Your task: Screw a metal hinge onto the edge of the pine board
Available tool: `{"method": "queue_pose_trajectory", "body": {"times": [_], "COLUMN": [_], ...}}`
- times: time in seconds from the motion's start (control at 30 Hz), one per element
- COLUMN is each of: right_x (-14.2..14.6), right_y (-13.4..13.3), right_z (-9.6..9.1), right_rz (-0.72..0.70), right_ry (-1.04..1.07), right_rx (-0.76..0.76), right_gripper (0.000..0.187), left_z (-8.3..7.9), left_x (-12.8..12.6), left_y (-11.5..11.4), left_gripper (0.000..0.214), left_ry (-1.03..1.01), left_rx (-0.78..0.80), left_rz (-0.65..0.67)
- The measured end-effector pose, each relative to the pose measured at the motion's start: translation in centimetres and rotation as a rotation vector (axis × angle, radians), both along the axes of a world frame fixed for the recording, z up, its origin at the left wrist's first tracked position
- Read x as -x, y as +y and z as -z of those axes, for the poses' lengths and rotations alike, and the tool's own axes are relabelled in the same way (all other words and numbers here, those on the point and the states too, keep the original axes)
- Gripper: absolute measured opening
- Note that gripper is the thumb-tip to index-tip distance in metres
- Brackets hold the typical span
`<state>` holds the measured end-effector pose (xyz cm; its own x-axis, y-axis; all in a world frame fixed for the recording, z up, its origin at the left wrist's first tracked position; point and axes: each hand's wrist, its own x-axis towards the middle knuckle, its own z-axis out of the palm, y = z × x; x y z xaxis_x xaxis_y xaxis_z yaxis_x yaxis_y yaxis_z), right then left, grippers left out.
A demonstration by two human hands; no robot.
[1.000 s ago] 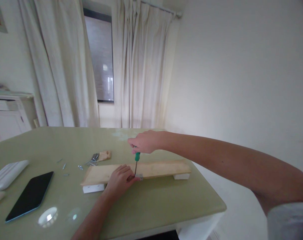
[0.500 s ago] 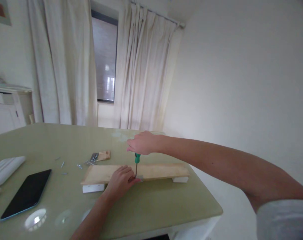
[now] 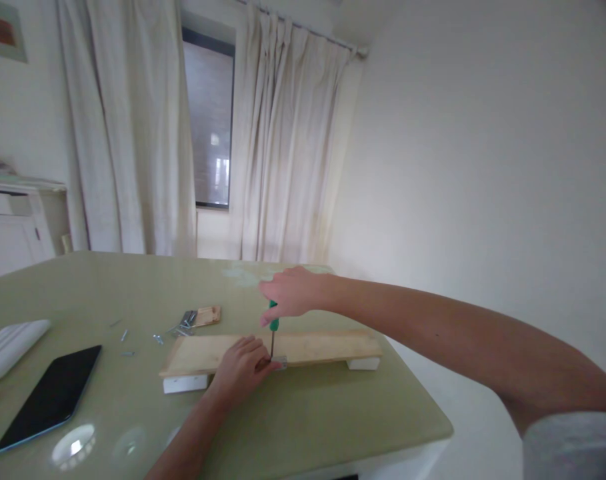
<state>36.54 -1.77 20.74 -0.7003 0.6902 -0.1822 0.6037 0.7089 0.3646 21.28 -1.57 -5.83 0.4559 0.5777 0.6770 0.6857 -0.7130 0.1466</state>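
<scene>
A pale wooden board (image 3: 320,346) lies flat, raised on white blocks (image 3: 185,384) near its two ends. Along its near edge sits a small metal bracket (image 3: 281,361). My left hand (image 3: 243,363) rests over that edge and pinches the bracket against the wood, thumb and fingertips close to the screwdriver's tip. From above, my right hand (image 3: 290,291) grips the green handle of a screwdriver (image 3: 273,325), whose shaft points straight down at the bracket. Whether a screw sits under the tip is hidden by my left fingers.
Behind the board's left end lie a wooden mousetrap-like piece (image 3: 209,315) and a heap of metal parts (image 3: 187,323). Several loose screws (image 3: 157,339) are scattered leftward. A black tablet (image 3: 53,393) and a white case (image 3: 15,345) lie at the left of the green table (image 3: 333,427).
My right fingers have shifted around the handle, the hand turning slightly, and now show more of the green grip. My left hand stays on the bracket. The view has tilted a little.
</scene>
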Motion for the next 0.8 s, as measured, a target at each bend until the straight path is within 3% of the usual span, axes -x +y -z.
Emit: {"method": "queue_pose_trajectory", "body": {"times": [0.1,0.2,0.33,0.57,0.67,0.8], "right_x": [-0.7,-1.0,-1.1,-2.8,-3.0,-2.1], "right_y": [-0.3,-0.6,-0.6,0.0,0.0,-0.2], "right_z": [-0.7,-0.5,0.6,0.0,0.0,1.1], "right_rz": [-0.018,-0.034,0.007,-0.093,-0.141,-0.044], "right_ry": [0.029,0.062,0.091,0.054,0.081,0.1], "right_rx": [0.059,-0.024,-0.15,0.037,-0.014,-0.139], "right_gripper": [0.05,0.042,0.056,0.035,0.033,0.047], "left_z": [0.0,-0.2,-0.3,0.1,0.0,-0.1], "left_x": [0.1,0.1,0.2,0.3,0.3,0.2], "left_y": [0.0,-0.2,-0.3,-0.1,-0.1,-0.2], "left_gripper": [0.037,0.037,0.037,0.041,0.041,0.041], "left_ry": [-0.006,-0.015,-0.019,-0.022,-0.029,-0.037], "left_rx": [-0.01,-0.016,-0.045,-0.082,-0.078,-0.059], "left_rz": [0.003,0.011,0.028,0.031,0.037,0.041]}}
